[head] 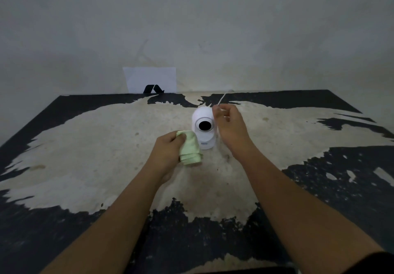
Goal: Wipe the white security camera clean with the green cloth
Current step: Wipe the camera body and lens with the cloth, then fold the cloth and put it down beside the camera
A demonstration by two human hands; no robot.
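The white security camera stands upright in the middle of the table, its round black lens facing me. A thin white cable runs from behind it toward the wall. My left hand grips the folded light-green cloth, held just left of the camera's base and close to it. To the camera's right, my right hand has its fingertips pinched on the cable near the camera's head.
The table is black with large worn pale patches. A white sheet of paper with a black mark leans on the wall behind the table's far edge. The wall is close behind the table.
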